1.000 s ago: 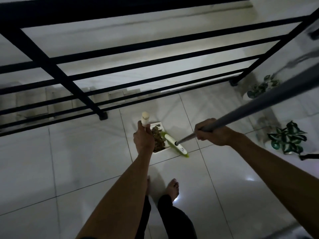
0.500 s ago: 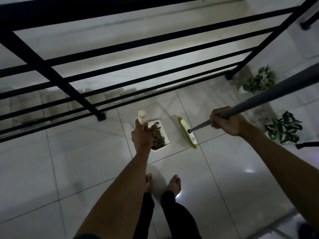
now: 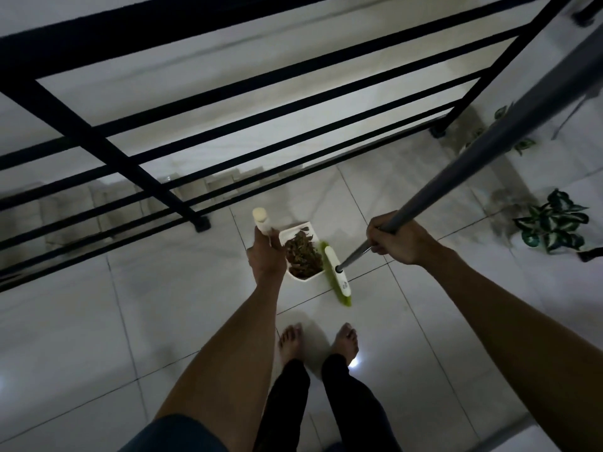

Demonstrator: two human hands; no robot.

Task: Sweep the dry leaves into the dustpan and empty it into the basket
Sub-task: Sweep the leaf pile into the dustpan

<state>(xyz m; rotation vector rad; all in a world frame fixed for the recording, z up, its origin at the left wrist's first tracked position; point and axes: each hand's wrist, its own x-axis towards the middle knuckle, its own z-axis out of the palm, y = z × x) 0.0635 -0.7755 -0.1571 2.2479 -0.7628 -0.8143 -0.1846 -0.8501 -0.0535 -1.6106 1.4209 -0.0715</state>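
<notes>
Brown dry leaves (image 3: pixel 301 256) fill the white dustpan (image 3: pixel 295 232), left hand (image 3: pixel 266 256) gripping its handle; right hand (image 3: pixel 396 239) clamps the broom (image 3: pixel 337 277) pole, bristles against the pan's mouth.

Dim tiled landing beside a black railing

Glossy pale floor tiles (image 3: pixel 98 321) reflect small light spots; the black metal railing (image 3: pixel 182 102) crosses above steps (image 3: pixel 107 203), and two leafy potted plants (image 3: pixel 551 221) stand at right.
</notes>
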